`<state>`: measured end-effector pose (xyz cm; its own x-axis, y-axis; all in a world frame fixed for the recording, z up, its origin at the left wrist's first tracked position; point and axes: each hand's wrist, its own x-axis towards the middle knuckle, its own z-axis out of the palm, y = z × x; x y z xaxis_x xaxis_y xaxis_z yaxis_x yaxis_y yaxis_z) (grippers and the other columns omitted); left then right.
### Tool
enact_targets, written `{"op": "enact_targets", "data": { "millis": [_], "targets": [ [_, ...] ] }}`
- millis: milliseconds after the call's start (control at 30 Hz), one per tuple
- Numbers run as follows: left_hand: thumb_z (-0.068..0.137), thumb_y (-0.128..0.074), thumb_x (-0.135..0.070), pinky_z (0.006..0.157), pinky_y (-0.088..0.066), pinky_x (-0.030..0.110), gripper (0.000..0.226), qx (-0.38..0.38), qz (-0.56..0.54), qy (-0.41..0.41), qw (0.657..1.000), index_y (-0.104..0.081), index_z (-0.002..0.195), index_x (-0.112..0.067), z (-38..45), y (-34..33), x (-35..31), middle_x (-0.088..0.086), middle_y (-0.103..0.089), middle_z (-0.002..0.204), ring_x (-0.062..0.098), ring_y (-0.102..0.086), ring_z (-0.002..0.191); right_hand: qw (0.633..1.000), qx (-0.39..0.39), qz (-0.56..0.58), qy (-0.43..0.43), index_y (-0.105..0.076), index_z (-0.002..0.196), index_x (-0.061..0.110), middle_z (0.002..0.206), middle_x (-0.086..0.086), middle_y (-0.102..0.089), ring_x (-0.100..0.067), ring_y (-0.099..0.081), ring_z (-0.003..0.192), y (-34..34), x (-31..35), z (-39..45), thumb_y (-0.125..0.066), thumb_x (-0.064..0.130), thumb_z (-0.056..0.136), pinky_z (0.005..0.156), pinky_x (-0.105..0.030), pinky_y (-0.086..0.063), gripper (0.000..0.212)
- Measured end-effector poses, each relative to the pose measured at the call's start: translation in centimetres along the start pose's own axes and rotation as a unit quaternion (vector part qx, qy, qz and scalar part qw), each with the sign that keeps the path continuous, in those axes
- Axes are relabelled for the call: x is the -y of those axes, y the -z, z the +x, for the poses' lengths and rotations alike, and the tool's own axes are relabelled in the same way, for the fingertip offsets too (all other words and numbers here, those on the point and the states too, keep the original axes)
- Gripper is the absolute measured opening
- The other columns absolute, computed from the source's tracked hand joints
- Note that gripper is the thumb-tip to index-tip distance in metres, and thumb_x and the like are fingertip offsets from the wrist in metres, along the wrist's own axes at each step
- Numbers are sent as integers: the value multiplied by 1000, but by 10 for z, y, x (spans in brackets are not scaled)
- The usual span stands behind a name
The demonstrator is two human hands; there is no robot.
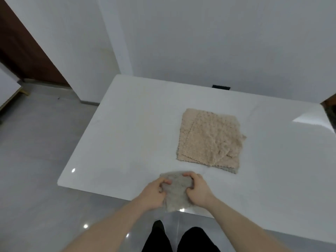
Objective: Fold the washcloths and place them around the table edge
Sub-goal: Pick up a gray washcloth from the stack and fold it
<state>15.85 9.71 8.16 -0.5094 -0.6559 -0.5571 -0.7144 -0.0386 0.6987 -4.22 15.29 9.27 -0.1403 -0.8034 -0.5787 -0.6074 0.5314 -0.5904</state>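
- The left hand [153,194] grips the left side of a gray cloth [175,190], fingers curled into it.
- The right hand [197,190] grips the right side of the same cloth.
- The gray cloth is bunched up at the near edge of the white table [127,128], and one corner hangs over the edge.
- A pile of tan cloths [209,139] lies flat farther back on the table, with a gray one peeking out underneath.

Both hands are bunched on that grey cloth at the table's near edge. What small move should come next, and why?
Probably lay the grey washcloth flat on the table and smooth it: both the left hand and right hand grip it bunched, part hanging over the edge.
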Motion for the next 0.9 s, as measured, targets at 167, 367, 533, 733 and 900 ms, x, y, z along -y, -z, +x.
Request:
{"op": "enact_targets", "data": {
  "millis": [167, 367, 533, 733, 900],
  "targets": [
    [93, -64, -18, 74, -56, 22, 38, -88, -164, 32, 982, -55, 120, -43, -55, 4, -57, -7, -62, 107, 9, -62, 84, 992, -32, 116, 45, -56, 120, 37, 116, 5, -59, -4, -60, 101, 35, 45, -57, -53, 12, 77, 90, -22, -52, 50],
    [80, -76, -36, 87, -49, 24, 69, -117, -327, 85, 934, -38, 137, -45, -81, 23, -78, -7, -61, 130, 13, -61, 111, 962, -10, 264, 69, -59, 122, 30, 115, -3, -62, -16, -68, 67, 69, 76, -86, -49, -6, 85, 54, -25, -53, 53],
    [90, -69, -26, 89, -57, 34, 54, -121, -438, 122, 882, -45, 139, -27, -92, 37, -83, -3, -77, 108, 13, -73, 100, 950, 11, 295, 100, -60, 123, 37, 118, 3, -60, -12, -71, 87, 70, 109, -81, -54, -1, 87, 77, -38, -62, 52],
    [83, -75, -18, 78, -57, 32, 54, -244, -447, 95, 855, -53, 131, -22, -109, 78, -72, 4, -76, 109, 17, -74, 95, 941, 8, 324, 95, -63, 117, 42, 115, 0, -62, -3, -67, 90, 62, 152, -71, -59, 3, 85, 79, -30, -60, 50],
    [67, -73, -44, 106, -51, 46, 73, -158, -478, 103, 858, -53, 135, -27, -111, 124, -46, -2, -72, 121, 17, -67, 114, 924, 33, 365, 108, -66, 117, 36, 115, -1, -66, -4, -69, 95, 38, 205, -60, -58, 0, 85, 85, -30, -59, 49]
  ]
}}
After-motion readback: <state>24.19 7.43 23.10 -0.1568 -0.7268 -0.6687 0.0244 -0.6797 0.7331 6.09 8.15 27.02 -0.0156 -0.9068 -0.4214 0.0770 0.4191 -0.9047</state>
